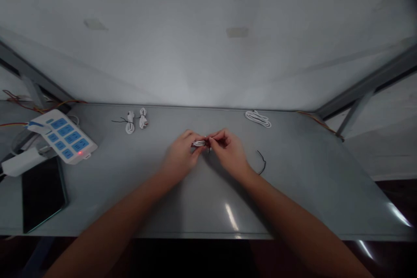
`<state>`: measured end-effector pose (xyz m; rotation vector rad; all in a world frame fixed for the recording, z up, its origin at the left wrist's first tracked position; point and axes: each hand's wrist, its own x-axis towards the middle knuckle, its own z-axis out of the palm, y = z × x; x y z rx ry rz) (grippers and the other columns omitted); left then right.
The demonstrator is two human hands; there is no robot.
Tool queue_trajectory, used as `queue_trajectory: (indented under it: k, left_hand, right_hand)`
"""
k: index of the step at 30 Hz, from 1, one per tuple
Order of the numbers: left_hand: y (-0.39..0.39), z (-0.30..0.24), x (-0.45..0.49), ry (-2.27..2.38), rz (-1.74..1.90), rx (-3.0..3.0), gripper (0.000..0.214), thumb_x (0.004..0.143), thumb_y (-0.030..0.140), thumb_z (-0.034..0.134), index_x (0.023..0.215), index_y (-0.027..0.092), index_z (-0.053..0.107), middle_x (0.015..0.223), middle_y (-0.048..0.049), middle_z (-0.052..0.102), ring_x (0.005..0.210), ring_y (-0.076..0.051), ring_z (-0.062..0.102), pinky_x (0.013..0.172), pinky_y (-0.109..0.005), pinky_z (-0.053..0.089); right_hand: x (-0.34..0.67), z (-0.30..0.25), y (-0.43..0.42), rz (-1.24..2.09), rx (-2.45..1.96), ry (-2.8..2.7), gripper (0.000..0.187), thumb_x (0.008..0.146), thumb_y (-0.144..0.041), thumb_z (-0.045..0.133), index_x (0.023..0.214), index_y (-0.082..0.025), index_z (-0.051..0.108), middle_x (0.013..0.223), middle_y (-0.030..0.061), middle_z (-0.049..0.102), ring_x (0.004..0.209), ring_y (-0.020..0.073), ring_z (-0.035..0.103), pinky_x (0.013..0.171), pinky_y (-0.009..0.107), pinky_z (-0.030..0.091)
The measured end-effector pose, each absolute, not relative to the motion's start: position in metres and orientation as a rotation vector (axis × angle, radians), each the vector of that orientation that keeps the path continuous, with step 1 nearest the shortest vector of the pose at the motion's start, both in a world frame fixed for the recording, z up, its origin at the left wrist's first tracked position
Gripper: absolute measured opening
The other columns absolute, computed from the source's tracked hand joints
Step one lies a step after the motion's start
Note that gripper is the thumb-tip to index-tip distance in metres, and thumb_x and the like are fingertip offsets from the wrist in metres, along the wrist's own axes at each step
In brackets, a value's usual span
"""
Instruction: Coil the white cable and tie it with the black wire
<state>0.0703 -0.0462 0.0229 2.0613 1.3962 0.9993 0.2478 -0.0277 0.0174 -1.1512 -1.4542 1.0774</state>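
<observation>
My left hand (182, 153) and my right hand (228, 150) meet over the middle of the grey table (195, 200). Both are closed in a pinch on a small coiled white cable (199, 143) held between them. A dark thin tie seems to sit at the right hand's fingertips, too small to make out. A loose black wire tie (262, 163) lies on the table just right of my right wrist.
Two bundled white cables (136, 120) with black ties lie at the back left. A loose white cable coil (258, 118) lies at the back right. A white power strip with blue sockets (63, 135), a white adapter (22, 161) and a dark tablet (42, 193) occupy the left edge.
</observation>
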Motion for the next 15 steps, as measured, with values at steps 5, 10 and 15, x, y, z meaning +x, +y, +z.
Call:
queue_trajectory:
  k: [5, 10, 15]
  left_hand:
    - [-0.047, 0.027, 0.071, 1.432, 0.996, 2.060, 0.011, 0.097, 0.024, 0.065, 0.105, 0.024, 0.072, 0.103, -0.0046, 0.073, 0.098, -0.021, 0.069, 0.089, -0.035, 0.055]
    - [-0.046, 0.025, 0.067, 1.441, 1.035, 1.840, 0.013, 0.091, 0.027, 0.073, 0.104, 0.023, 0.073, 0.102, -0.0036, 0.076, 0.092, -0.019, 0.072, 0.086, -0.034, 0.056]
    - [-0.043, 0.024, 0.063, 1.280, 1.056, 1.512, 0.028, 0.084, 0.031, 0.078, 0.109, 0.020, 0.069, 0.101, -0.0047, 0.078, 0.089, -0.019, 0.074, 0.085, -0.035, 0.060]
  right_hand:
    - [0.251, 0.022, -0.026, 1.121, -1.168, -1.421, 0.019, 0.085, -0.038, 0.070, 0.083, -0.022, 0.060, 0.082, 0.0049, 0.072, 0.077, 0.0209, 0.069, 0.074, 0.037, 0.057]
    - [0.266, 0.033, -0.025, 0.773, -1.064, -1.811, 0.010, 0.093, -0.027, 0.063, 0.100, -0.022, 0.068, 0.097, 0.0062, 0.072, 0.089, 0.0217, 0.068, 0.080, 0.038, 0.057]
    - [0.275, 0.041, -0.024, 0.486, -0.842, -2.155, 0.019, 0.097, -0.022, 0.063, 0.111, -0.027, 0.074, 0.114, 0.0078, 0.074, 0.107, 0.0258, 0.065, 0.096, 0.046, 0.055]
